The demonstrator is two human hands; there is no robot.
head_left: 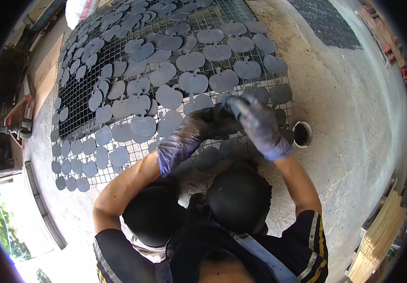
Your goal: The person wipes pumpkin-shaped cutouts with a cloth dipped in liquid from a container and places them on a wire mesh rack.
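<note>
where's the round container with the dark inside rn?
Head view, right of centre: the round container sits on the floor just off the wire mesh's right edge, to the right of the gloved right hand.

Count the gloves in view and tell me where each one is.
2: one stained glove on the left hand, another glove on the right hand.

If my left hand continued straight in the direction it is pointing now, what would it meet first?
Most likely your gloved right hand, just ahead of the left hand in this view. Depth is unclear here; the two may already be touching.
</note>
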